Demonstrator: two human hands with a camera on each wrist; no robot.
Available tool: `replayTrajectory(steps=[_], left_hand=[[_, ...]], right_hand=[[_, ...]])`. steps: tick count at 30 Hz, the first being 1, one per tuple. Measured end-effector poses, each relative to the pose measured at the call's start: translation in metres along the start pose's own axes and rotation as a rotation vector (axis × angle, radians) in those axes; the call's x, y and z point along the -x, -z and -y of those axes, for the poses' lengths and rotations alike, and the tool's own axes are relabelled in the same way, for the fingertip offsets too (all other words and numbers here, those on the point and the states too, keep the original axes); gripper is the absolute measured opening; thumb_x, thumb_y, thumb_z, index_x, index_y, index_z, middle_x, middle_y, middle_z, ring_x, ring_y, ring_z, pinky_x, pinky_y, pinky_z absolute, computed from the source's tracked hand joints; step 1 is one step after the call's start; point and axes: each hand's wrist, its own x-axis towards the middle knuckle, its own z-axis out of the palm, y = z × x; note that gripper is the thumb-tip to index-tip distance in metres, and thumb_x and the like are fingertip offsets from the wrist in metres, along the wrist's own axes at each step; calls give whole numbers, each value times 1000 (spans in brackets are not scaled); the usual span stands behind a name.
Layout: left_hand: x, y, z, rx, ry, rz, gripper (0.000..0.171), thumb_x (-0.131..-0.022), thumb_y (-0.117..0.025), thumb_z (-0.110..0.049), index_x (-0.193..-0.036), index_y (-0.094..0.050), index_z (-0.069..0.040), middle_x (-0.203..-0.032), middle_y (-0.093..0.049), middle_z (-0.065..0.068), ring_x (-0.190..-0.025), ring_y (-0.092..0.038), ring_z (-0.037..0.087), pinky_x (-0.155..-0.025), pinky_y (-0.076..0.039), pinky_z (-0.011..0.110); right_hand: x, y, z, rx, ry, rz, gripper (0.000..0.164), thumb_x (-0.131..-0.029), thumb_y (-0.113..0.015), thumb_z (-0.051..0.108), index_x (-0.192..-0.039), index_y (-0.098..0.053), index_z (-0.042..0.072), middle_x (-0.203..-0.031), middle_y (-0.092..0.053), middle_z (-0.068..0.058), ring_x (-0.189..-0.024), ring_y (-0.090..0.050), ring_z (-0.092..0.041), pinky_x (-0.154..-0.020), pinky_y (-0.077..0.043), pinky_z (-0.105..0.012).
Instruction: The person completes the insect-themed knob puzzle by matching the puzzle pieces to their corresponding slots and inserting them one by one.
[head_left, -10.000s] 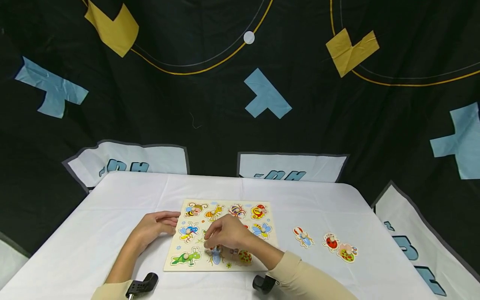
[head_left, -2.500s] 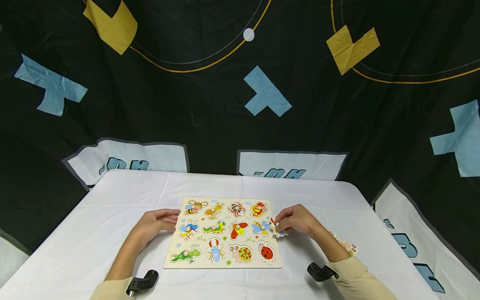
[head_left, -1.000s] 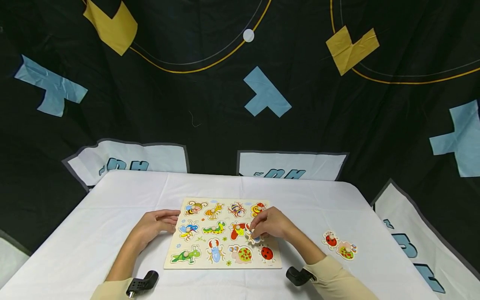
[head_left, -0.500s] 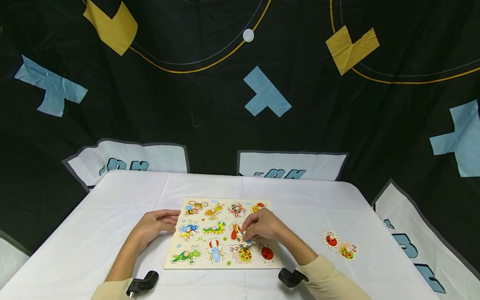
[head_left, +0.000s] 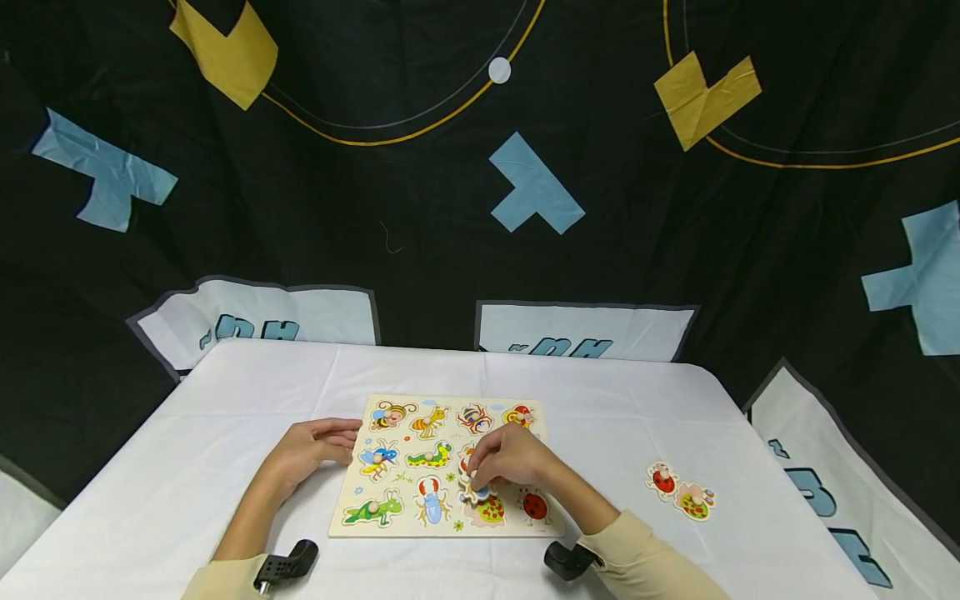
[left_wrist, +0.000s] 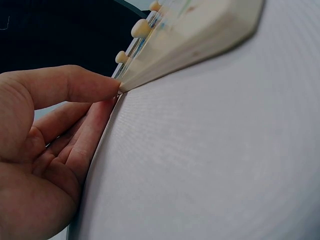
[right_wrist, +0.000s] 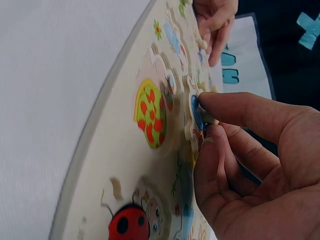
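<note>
A wooden peg puzzle board [head_left: 480, 530] with insect pictures lies flat on the white table. My right hand [head_left: 517, 454] pinches the stag beetle puzzle piece [head_left: 474, 493] by its small knob, just above the board; in the right wrist view its thick edge stands apart from the surface. The beetle recess [head_left: 432, 500] shows in the bottom row, left of the snail recess [right_wrist: 150, 112] and the ladybug recess [right_wrist: 129, 222]. My left hand [head_left: 318, 450] touches the board's left edge with its fingertips, its fingers relaxed. Knobbed pieces fill the visible upper rows.
Two loose pieces, a ladybug [head_left: 662, 481] and a snail [head_left: 694, 502], lie on the tablecloth [head_left: 622, 417] right of the board. A black curtain [head_left: 420, 275] hangs behind the table. Each wrist wears a small black camera [head_left: 286, 563].
My right hand picked up the beetle piece from the table's right side and carried it left over the board, turning it. The left hand has stayed at the board's edge.
</note>
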Motion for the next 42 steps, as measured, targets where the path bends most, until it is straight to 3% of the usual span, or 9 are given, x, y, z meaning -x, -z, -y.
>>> replayTrajectory(steps=[5, 12, 42], left_hand=[[0, 0, 0, 7, -10, 7, 60, -68, -76, -2, -126, -60, -2, -102, -70, 9, -91, -66, 17, -79, -45, 24], [1, 0, -1, -2, 1, -1, 61, -67, -76, -3, -126, -60, -3, -103, -71, 9, -92, -66, 17, -80, -44, 24], [-1, 0, 1, -7, 7, -4, 60, -67, -77, -4, -126, -61, -4, -103, -71, 8, -91, -66, 16, -80, -44, 25]], right_hand=[[-1, -7, 5, -7, 20, 14, 13, -62, -83, 7, -71, -73, 9, -61, -64, 3, -53, -51, -10, -49, -39, -23], [-2, -18, 10, -58, 31, 37, 14, -61, -82, 4, -71, -73, 8, -60, -67, -1, -53, -55, -10, -50, -43, -24], [-5, -45, 24, 51, 84, 54, 14, -61, -84, 11, -69, -73, 15, -60, -64, 7, -59, -54, -7, -54, -42, -24]])
